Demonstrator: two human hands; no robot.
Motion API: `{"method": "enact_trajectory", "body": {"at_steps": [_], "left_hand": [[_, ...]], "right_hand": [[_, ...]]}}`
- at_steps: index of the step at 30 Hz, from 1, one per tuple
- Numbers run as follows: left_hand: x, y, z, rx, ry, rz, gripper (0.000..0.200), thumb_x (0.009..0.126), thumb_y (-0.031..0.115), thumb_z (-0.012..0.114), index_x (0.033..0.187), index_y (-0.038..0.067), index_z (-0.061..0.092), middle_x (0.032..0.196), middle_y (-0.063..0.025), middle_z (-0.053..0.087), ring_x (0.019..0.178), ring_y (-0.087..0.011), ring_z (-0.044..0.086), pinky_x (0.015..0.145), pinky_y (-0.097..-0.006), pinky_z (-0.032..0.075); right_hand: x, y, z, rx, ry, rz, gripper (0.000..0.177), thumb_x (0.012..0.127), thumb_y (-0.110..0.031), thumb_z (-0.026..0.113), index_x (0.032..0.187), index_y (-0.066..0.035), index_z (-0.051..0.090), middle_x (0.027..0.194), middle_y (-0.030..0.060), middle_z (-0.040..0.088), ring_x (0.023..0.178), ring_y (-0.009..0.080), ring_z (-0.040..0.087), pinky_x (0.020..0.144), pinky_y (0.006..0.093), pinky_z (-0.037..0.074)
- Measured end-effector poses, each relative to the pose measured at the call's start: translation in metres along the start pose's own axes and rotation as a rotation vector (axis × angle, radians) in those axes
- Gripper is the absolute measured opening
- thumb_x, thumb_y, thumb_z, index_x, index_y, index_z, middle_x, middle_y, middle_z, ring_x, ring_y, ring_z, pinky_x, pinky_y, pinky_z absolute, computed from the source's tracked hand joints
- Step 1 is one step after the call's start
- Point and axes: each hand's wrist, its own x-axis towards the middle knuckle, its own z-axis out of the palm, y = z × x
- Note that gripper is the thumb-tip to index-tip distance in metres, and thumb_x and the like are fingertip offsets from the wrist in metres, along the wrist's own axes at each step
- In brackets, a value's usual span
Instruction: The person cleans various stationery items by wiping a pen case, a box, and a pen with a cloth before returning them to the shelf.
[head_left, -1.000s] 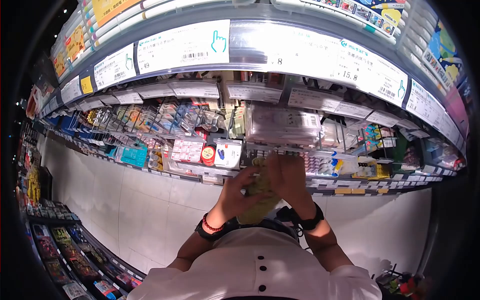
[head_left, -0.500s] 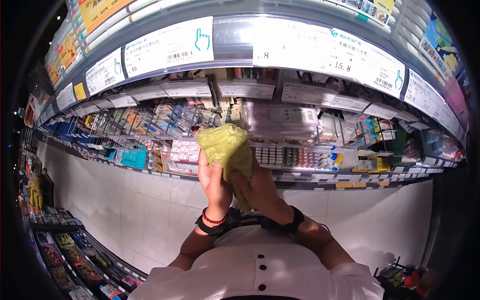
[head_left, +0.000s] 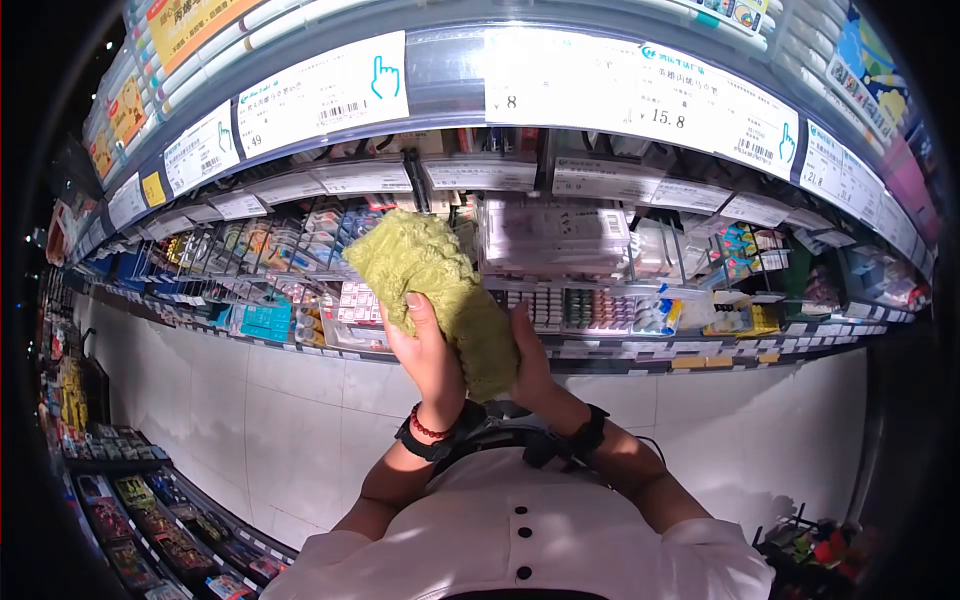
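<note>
Between my two hands is a fuzzy yellow-green cloth (head_left: 440, 290), bunched and folded, held up in front of the shelves. My left hand (head_left: 425, 350) grips its left side, thumb on top and the other fingers hidden underneath. At the cloth's lower right edge, my right hand (head_left: 532, 355) presses against it with the thumb side showing; its other fingers are out of sight behind the cloth. A red bead bracelet and a black band circle my left wrist, and a black band is on my right.
A shelf edge with price labels (head_left: 570, 85) curves across the top, close to me. Lower shelves carry clear plastic boxes (head_left: 555, 235), small bottles (head_left: 600, 310) and a teal package (head_left: 267, 318). Tiled floor (head_left: 290, 420) lies below, with another display rack (head_left: 150, 520) at lower left.
The cloth has spread wider and shifted up and left. My right hand has moved from over the cloth's lower part to its right edge.
</note>
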Motion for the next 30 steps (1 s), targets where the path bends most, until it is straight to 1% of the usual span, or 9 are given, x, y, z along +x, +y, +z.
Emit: {"method": "enact_trajectory", "body": {"at_steps": [2,5,6,8,10,14,17,23,30], "left_hand": [[-0.004,-0.014,0.001,0.061,0.014,0.04,0.043,0.091,0.034,0.044,0.113,-0.003,0.042,0.102,-0.0102,0.053,0.089,-0.016,0.052,0.078,-0.0291,0.042],[-0.019,-0.02,0.0,-0.091,-0.113,-0.047,0.045,0.09,0.035,0.045,0.115,-0.003,0.041,0.104,-0.0105,0.052,0.093,-0.0175,0.051,0.082,-0.0301,0.04],[-0.023,-0.023,-0.006,-0.069,-0.181,-0.103,0.041,0.089,0.021,0.047,0.121,-0.003,0.036,0.115,-0.0107,0.046,0.103,-0.0172,0.045,0.088,-0.0301,0.036],[-0.038,-0.023,-0.004,0.133,-0.245,0.006,0.037,0.088,0.017,0.048,0.117,-0.004,0.04,0.112,-0.0103,0.048,0.101,-0.0166,0.047,0.087,-0.03,0.037],[-0.04,-0.012,0.002,0.161,-0.283,-0.018,0.029,0.085,0.012,0.049,0.109,-0.004,0.046,0.105,-0.0093,0.052,0.095,-0.0156,0.05,0.082,-0.0294,0.04],[-0.027,-0.018,-0.002,0.012,-0.203,-0.104,0.039,0.09,0.027,0.043,0.111,-0.006,0.045,0.107,-0.0123,0.053,0.098,-0.0179,0.052,0.086,-0.0297,0.041],[-0.024,-0.019,-0.004,-0.165,-0.199,-0.175,0.047,0.092,0.037,0.036,0.111,-0.005,0.045,0.106,-0.0126,0.054,0.096,-0.0189,0.053,0.085,-0.0299,0.042],[-0.019,-0.01,0.005,-0.369,-0.115,-0.327,0.052,0.093,0.042,0.027,0.116,-0.003,0.04,0.104,-0.014,0.054,0.091,-0.023,0.056,0.084,-0.0334,0.044],[-0.016,-0.02,-0.004,-0.287,-0.086,-0.205,0.043,0.094,0.037,0.03,0.114,-0.001,0.038,0.099,-0.0125,0.052,0.087,-0.02,0.054,0.079,-0.031,0.044]], "right_hand": [[0.006,0.007,-0.006,0.022,0.075,-0.117,0.055,0.091,-0.049,0.031,0.093,-0.001,0.059,0.086,0.0032,0.058,0.08,0.0103,0.052,0.071,0.0246,0.041],[0.014,-0.002,-0.024,-0.492,0.291,-0.322,0.057,0.092,-0.048,0.03,0.075,-0.001,0.057,0.075,0.0059,0.057,0.068,0.0106,0.05,0.063,0.0275,0.04],[0.012,-0.009,-0.02,-0.592,0.305,-0.323,0.057,0.092,-0.047,0.029,0.077,0.0,0.057,0.076,0.006,0.057,0.069,0.011,0.051,0.064,0.0275,0.041],[0.002,-0.028,-0.004,-0.797,0.332,-0.324,0.056,0.093,-0.045,0.027,0.081,0.002,0.056,0.079,0.0061,0.056,0.071,0.0117,0.052,0.065,0.0274,0.042],[0.0,-0.029,-0.002,-0.687,0.273,-0.426,0.057,0.091,-0.049,0.031,0.08,0.002,0.054,0.078,0.0065,0.056,0.071,0.0111,0.051,0.066,0.0267,0.042],[0.002,-0.01,-0.007,-0.742,0.005,-0.817,0.051,0.087,-0.048,0.044,0.08,0.002,0.052,0.079,0.0076,0.056,0.072,0.0105,0.051,0.065,0.0283,0.042],[-0.002,-0.009,0.016,-1.009,0.174,-1.035,0.034,0.083,-0.033,0.054,0.082,0.001,0.05,0.062,0.012,0.054,0.051,0.021,0.056,0.048,0.0293,0.042],[0.004,-0.021,-0.002,-1.344,0.034,-0.967,0.016,0.083,-0.013,0.048,0.08,0.0,0.056,0.057,0.0167,0.052,0.048,0.0291,0.055,0.043,0.032,0.041],[-0.003,-0.021,-0.003,-1.702,0.039,-1.17,0.022,0.081,-0.015,0.048,0.09,0.002,0.058,0.069,0.0124,0.056,0.06,0.0249,0.055,0.053,0.0355,0.044]]}}
